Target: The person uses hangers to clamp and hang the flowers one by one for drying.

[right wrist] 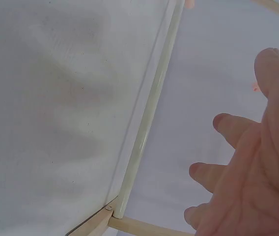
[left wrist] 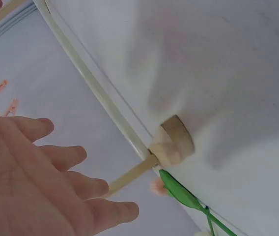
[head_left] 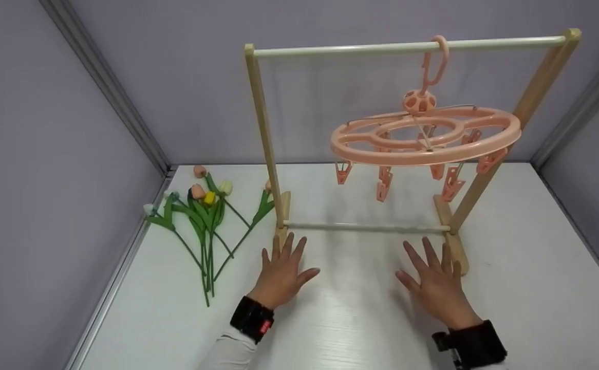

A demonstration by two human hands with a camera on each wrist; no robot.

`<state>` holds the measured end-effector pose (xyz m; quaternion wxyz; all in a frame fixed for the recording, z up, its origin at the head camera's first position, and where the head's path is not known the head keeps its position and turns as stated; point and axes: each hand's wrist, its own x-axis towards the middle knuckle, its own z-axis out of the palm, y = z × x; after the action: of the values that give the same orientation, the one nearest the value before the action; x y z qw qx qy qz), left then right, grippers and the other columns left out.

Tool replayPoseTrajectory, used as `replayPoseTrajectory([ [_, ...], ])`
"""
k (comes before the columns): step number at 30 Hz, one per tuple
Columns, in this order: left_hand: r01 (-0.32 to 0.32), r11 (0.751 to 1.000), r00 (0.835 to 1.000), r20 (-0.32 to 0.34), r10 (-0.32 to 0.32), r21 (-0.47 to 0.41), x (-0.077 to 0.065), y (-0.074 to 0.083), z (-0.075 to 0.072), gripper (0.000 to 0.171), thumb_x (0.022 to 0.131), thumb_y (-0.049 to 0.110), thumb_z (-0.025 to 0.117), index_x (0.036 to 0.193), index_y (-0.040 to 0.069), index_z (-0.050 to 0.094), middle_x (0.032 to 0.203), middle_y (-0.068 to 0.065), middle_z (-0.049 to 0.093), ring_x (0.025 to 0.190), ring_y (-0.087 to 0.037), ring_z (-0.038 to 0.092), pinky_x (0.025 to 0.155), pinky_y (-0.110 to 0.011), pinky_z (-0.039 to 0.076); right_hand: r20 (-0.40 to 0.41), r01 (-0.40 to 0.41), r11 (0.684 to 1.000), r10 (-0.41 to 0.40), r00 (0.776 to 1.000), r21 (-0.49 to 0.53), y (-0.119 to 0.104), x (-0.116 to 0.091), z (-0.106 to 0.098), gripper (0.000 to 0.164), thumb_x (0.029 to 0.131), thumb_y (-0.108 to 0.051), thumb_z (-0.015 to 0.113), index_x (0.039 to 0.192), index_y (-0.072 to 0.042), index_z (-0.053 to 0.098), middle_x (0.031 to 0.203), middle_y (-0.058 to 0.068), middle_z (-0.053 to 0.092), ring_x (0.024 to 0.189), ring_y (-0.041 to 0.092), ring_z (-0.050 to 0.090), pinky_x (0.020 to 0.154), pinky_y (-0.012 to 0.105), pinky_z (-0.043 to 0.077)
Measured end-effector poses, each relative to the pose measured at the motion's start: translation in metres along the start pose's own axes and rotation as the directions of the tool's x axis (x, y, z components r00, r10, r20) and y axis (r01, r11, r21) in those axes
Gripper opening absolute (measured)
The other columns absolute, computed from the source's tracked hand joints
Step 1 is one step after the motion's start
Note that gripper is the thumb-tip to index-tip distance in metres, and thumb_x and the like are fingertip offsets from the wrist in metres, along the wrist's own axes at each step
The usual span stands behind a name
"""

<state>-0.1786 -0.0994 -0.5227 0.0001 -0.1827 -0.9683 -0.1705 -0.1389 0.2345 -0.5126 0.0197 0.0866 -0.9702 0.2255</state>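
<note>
Wooden rack (head_left: 263, 123) stands on your white desk (head_left: 340, 334), pale walls (head_left: 197, 103) behind and beside. Your left grip (head_left: 279, 277) and right grip (head_left: 437, 288): both spread wide, near it.

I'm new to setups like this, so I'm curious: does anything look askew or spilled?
Slightly: the pink clip hanger seems tilted, its left side lower than its right in the head view, perhaps from camera angle. The flowers lie loosely crossed on the table. Nothing looks spilled or damaged.
</note>
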Motion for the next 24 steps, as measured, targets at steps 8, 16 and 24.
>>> replayPoseTrajectory([
  [8, 0.121, 0.99, 0.979, -0.155, -0.132, -0.078, -0.018, -0.063, -0.021, 0.044, 0.089, 0.028, 0.06, 0.128, 0.007, 0.052, 0.121, -0.016, 0.055, 0.11, -0.033, 0.05, 0.089, -0.045, 0.043, -0.044, -0.001, 1.0, 0.0, 0.999, -0.023, -0.003, -0.016, -0.002, 0.066, 0.088, -0.058, 0.045, 0.14, -0.017, 0.039, 0.144, 0.024, 0.023, 0.132, 0.049, -0.002, 0.092, 0.073, 0.008],
  [16, 0.344, 0.933, 0.907, -0.221, -0.358, -0.102, -0.037, -0.126, -0.026, 0.034, 0.084, 0.016, 0.065, 0.111, -0.003, 0.062, 0.099, -0.019, 0.063, 0.089, -0.034, 0.059, 0.072, -0.045, 0.049, -0.165, 0.044, 0.999, -0.047, 0.985, -0.019, -0.006, -0.024, 0.0, 0.058, 0.084, -0.052, 0.057, 0.127, -0.013, 0.054, 0.132, 0.023, 0.043, 0.127, 0.054, 0.016, 0.09, 0.07, 0.02],
  [24, 0.35, 0.929, 0.902, -0.225, -0.368, -0.119, -0.041, -0.14, -0.014, 0.013, 0.08, 0.005, 0.065, 0.091, 0.0, 0.069, 0.086, -0.014, 0.066, 0.078, -0.031, 0.062, 0.063, -0.042, 0.05, -0.194, 0.081, 0.997, -0.077, 0.978, 0.013, -0.015, -0.03, -0.001, 0.05, 0.082, -0.045, 0.064, 0.119, -0.011, 0.061, 0.127, 0.02, 0.048, 0.125, 0.052, 0.023, 0.091, 0.067, 0.025],
])
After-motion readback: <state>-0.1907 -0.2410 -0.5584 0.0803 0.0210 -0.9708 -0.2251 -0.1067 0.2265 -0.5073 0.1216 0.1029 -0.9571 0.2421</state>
